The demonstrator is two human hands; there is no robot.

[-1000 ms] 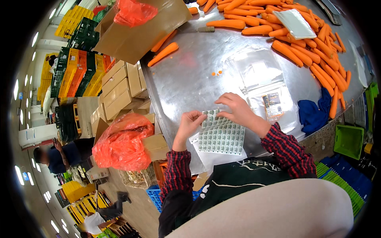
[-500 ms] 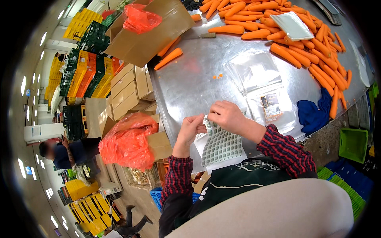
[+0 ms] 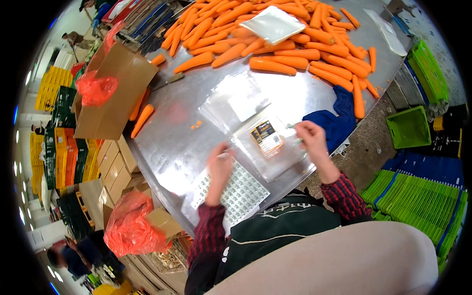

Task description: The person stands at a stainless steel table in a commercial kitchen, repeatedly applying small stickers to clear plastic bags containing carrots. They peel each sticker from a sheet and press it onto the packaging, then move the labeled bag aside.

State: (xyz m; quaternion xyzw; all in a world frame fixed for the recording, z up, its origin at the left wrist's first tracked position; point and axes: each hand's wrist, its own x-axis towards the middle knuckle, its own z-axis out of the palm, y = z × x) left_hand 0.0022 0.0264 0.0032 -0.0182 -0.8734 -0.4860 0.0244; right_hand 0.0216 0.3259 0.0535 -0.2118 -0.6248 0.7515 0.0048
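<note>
A sheet of small green-printed stickers (image 3: 243,189) lies on the metal table by my body. My left hand (image 3: 219,169) is over its far left part, fingers curled around something whitish that I cannot make out. Farther right, my right hand (image 3: 313,140) pinches a small sticker (image 3: 291,126) at the fingertips, above the right edge of a stack of clear plastic bags (image 3: 273,167). The top bag bears a black and orange label (image 3: 266,138). Beyond it lie more clear bags (image 3: 216,109). A blue cloth (image 3: 337,118) rests just past my right hand.
Many carrots (image 3: 290,61) are heaped across the table's far side, with a pack of clear bags (image 3: 272,24) on top. A knife (image 3: 172,78) lies at the left. Cardboard boxes (image 3: 115,93) and red plastic bags (image 3: 132,223) stand left; green crates (image 3: 410,128) stand right.
My hands have parted: the right went right to the bags with a small sticker, the left stayed by the sheet. The sheet now lies flat on the table. My view has turned right.
</note>
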